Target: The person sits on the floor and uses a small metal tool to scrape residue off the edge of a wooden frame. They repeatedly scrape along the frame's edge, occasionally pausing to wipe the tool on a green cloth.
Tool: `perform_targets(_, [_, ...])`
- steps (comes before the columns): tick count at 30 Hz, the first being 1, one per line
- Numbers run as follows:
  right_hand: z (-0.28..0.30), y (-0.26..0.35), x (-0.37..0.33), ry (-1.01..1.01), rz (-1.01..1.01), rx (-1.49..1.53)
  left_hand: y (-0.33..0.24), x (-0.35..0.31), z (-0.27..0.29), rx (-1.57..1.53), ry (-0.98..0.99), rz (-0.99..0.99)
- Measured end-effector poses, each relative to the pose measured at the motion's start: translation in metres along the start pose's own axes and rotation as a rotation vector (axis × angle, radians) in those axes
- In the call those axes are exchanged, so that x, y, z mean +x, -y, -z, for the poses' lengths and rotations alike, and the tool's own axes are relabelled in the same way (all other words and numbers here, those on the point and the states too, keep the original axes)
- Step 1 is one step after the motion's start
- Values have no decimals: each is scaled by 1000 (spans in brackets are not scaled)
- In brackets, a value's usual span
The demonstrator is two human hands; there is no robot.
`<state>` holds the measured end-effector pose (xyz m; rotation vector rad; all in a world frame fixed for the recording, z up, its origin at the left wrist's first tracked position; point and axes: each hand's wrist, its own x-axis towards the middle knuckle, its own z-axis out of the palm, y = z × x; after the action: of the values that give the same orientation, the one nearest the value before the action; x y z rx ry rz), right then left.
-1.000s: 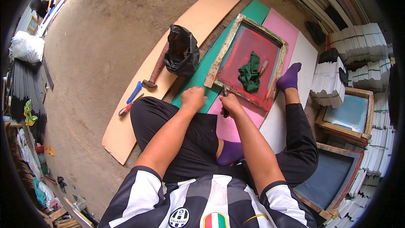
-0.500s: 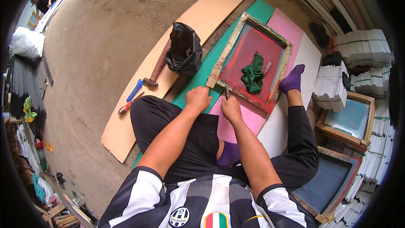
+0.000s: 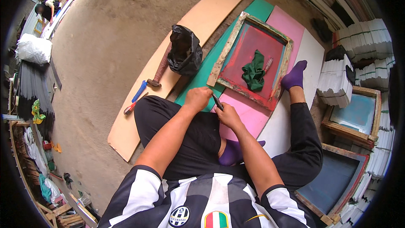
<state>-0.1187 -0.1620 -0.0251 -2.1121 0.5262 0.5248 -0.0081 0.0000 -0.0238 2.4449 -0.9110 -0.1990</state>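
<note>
- Red-handled screwdriver (image 3: 129,109), blue-handled tool (image 3: 139,91), hammer (image 3: 161,67) — 9 to 10 o'clock from your hands.
- Black bag (image 3: 184,52), mouth open: 11 o'clock.
- Left hand (image 3: 199,99): fingers curled narrow; contents, if any, cannot be told.
- Black hand tool (image 3: 217,102): between your hands, tip near the left fingers.
- Right hand (image 3: 228,115): fingers closed round that tool. Step, seemingly: bringing both hands to it — calls for steady left fingers.
- Framed screen (image 3: 261,38) bearing green cloth (image 3: 253,74): 1 o'clock.

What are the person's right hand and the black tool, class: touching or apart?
Touching. The head view shows the right hand closed around the near end of the black tool.
</note>
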Motion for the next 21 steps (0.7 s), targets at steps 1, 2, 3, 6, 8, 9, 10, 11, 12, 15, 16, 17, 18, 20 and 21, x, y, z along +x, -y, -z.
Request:
perform_targets(1, [-1, -3, 1, 68, -8, 112, 2, 1, 4, 47, 23, -15])
perform_targets(2, [-2, -8, 5, 136, -14, 224, 4, 1, 8, 93, 46, -30])
perform_targets(3, [-1, -5, 5, 210, -18, 332, 6, -1, 11, 114, 80, 11])
perform_targets(6, [12, 5, 8, 238, -102, 502, 8, -3, 19, 189, 200, 146])
perform_targets(8, [21, 3, 18, 193, -87, 456, 4, -4, 23, 261, 311, 251])
perform_targets(9, [26, 8, 22, 171, -78, 431, 5, -4, 22, 255, 334, 273])
perform_targets(10, [32, 15, 22, 161, -121, 390, 7, -5, 20, 249, 357, 295])
perform_targets(11, [34, 18, 25, 155, -137, 382, 8, -5, 20, 244, 380, 317])
perform_targets(12, [38, 20, 28, 144, -156, 375, 4, -3, 22, 235, 380, 316])
perform_targets(15, [46, 27, 28, 105, -185, 418, -6, 1, 29, 207, 367, 325])
perform_targets(16, [46, 31, 28, 93, -191, 443, -7, 2, 29, 194, 356, 336])
perform_targets(17, [46, 32, 30, 91, -188, 441, -7, 3, 29, 183, 344, 346])
perform_targets(18, [45, 32, 32, 88, -187, 439, -7, 4, 26, 168, 324, 344])
perform_targets(20, [48, 33, 36, 90, -194, 419, -5, 7, 22, 140, 283, 341])
perform_targets(21, [50, 35, 36, 97, -203, 403, -5, 8, 20, 132, 275, 336])
